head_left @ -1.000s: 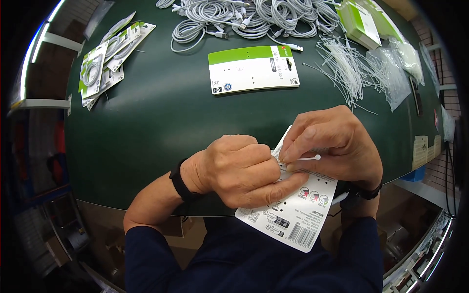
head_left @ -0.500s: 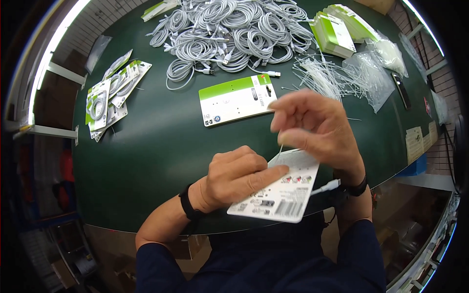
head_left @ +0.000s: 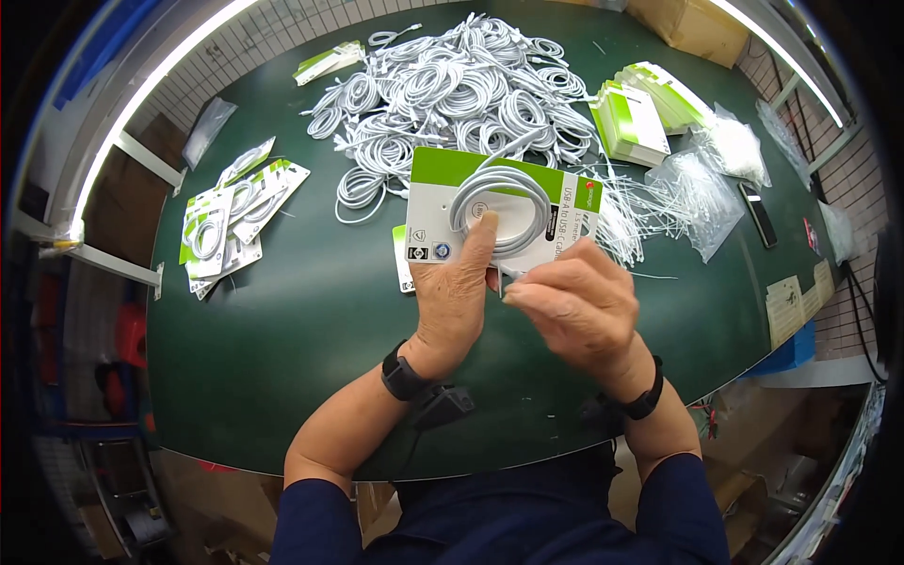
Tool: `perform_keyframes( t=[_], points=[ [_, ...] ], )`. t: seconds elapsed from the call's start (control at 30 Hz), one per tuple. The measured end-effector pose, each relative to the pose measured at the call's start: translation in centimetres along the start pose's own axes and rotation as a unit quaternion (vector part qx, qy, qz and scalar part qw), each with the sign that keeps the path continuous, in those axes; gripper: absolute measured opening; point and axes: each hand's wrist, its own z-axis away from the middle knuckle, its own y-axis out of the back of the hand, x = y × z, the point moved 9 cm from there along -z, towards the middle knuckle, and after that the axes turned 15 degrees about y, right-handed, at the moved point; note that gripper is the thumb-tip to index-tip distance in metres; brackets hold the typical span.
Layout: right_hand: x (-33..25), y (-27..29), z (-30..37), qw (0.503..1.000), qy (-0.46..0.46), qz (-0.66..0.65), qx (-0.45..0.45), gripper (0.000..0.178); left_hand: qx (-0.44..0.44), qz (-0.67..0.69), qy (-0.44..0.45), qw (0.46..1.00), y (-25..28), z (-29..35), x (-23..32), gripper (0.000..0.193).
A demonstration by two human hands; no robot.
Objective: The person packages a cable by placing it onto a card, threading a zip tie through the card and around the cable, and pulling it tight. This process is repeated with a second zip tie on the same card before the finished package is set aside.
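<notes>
My left hand (head_left: 454, 297) grips a green and white backing card (head_left: 428, 215), with the thumb pressed inside a coiled white USB cable (head_left: 539, 193) on its front. One cable end reaches up past the card's top edge. Fingers of my right hand (head_left: 576, 303) are pinched together just below the card's lower edge, at a short white end that seems to belong to the cable. Partly hidden behind the held card, another green and white card (head_left: 403, 268) lies on the table.
A large heap of coiled white cables (head_left: 443, 89) covers the table's far middle. Finished-looking carded cables (head_left: 209, 235) lie at left. On the right are stacked cards (head_left: 633, 127), loose white cable ties (head_left: 621, 226), clear plastic bags (head_left: 702, 202) and a phone (head_left: 758, 215).
The card has been turned from its printed back to its front, showing the coil, and raised farther from me. My right hand has dropped from above the card to its lower edge.
</notes>
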Motion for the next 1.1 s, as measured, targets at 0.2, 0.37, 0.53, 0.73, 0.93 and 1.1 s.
perform_keyframes(
  t=[0.2,0.37,0.53,0.73,0.93,1.1],
  points=[
    [1.3,-0.7,0.4,0.997,-0.023,0.066,-0.04,0.038,0.036,0.026,-0.015,0.999,0.0,-0.4,-0.2,0.017],
    [2.6,-1.0,1.7,0.997,-0.057,0.044,-0.033,0.036,0.005,-0.036,-0.036,0.999,0.3,-0.4,0.5,0.02],
    [-0.2,-1.9,1.3,0.998,0.007,0.059,-0.037,0.033,0.025,-0.076,-0.12,0.99,0.7,-0.6,1.6,0.02],
    [-1.2,-2.6,1.2,0.998,0.001,0.068,-0.013,0.03,0.03,-0.155,-0.154,0.975,1.0,-0.5,1.8,0.018],
    [4.2,-0.4,3.0,0.986,-0.163,-0.004,0.042,0.024,0.011,-0.095,-0.05,0.994,0.3,-0.6,0.5,0.018],
    [5.8,-0.7,3.9,0.978,-0.203,-0.04,0.039,0.021,0.014,-0.048,0.013,0.999,0.4,-0.9,-0.8,0.017]
  ],
)
